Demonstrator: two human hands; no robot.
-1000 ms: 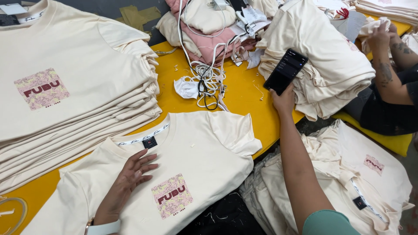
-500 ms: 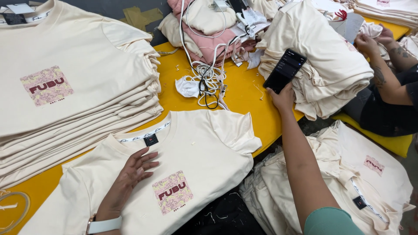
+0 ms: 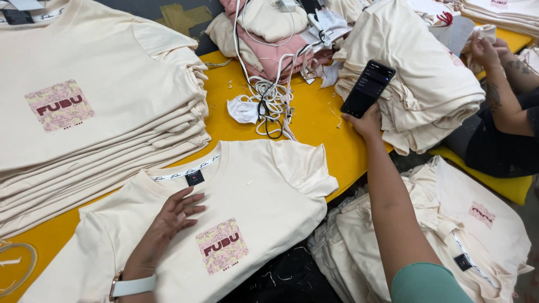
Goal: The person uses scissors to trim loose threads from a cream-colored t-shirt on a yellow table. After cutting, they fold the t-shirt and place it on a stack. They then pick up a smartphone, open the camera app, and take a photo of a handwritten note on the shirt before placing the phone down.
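A yellow table [image 3: 314, 126] is covered with cream clothes. A cream T-shirt [image 3: 252, 196] with a pink square print lies flat at the near edge of the table. The person's left hand [image 3: 168, 221] rests on its chest, open and flat, with the fingers spread, gripping nothing. The right hand [image 3: 368, 120] is farther back, closed around a black phone [image 3: 368, 88] that it holds up over the table. A tall stack of folded shirts [image 3: 95, 118] sits to the left. A tangle of white cables [image 3: 272, 95] and a white face mask [image 3: 242, 110] lie between the piles. Another person's hands [image 3: 485, 50] touch cloth at the far right.
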